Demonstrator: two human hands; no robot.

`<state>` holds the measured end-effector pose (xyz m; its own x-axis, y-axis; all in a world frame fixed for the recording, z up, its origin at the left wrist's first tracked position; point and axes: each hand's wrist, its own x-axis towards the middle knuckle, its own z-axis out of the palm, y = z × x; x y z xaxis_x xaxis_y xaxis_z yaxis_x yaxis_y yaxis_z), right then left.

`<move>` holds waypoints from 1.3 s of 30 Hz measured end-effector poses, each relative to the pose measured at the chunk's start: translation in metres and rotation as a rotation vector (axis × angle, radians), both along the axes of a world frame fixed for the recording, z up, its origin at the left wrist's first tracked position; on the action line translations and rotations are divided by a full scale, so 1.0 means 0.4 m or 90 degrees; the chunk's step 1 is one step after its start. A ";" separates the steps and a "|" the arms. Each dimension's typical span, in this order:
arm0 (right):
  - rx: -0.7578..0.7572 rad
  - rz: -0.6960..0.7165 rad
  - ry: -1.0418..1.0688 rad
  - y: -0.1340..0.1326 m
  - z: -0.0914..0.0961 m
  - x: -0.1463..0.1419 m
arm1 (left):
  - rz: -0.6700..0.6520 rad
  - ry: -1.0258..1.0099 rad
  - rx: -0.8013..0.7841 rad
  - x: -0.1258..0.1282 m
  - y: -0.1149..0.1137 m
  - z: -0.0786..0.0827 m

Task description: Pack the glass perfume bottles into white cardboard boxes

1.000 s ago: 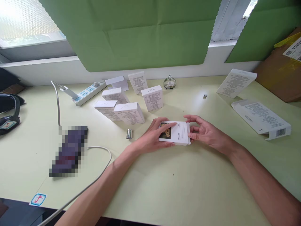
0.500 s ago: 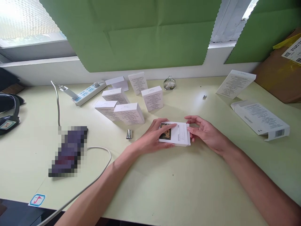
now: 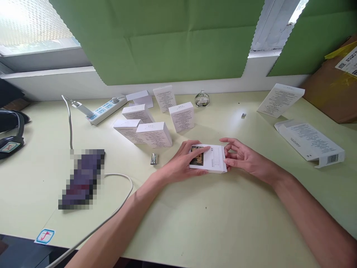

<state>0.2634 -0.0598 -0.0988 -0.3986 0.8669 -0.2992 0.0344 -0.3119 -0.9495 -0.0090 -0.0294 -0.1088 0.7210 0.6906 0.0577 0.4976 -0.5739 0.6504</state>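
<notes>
A small white printed box (image 3: 216,158) lies flat on the table, a dark picture with golden flowers on its left half. My left hand (image 3: 182,162) is closed around its left part, the index finger stretched over the top and the thumb along the near side. At the box's right end is my right hand (image 3: 241,156), thumb and curled fingers against the end edge, index finger held out past the far corner. The fingertips behind that edge are partly hidden. Left of my left hand stands a shiny silver cap (image 3: 154,159).
Several white boxes (image 3: 154,136) stand upright behind my hands, near a glass bottle (image 3: 202,99). At right are a standing box (image 3: 280,100), an unfolded carton (image 3: 309,141) and a small metal piece (image 3: 243,115). A power strip (image 3: 107,110), pixelated dark object (image 3: 82,180) and cable (image 3: 119,204) lie left.
My right hand has shifted slightly right and its thumb has moved down along the box's end. My left hand keeps its hold, and the box stays in place.
</notes>
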 end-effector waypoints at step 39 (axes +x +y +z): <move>-0.055 -0.009 0.010 -0.009 -0.017 -0.027 | 0.001 -0.001 0.004 -0.009 0.003 -0.006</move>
<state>0.2527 -0.0635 -0.1054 -0.3917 0.8438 -0.3670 0.0144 -0.3931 -0.9194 -0.0125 -0.0283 -0.1114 0.7200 0.6911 0.0631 0.4979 -0.5777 0.6469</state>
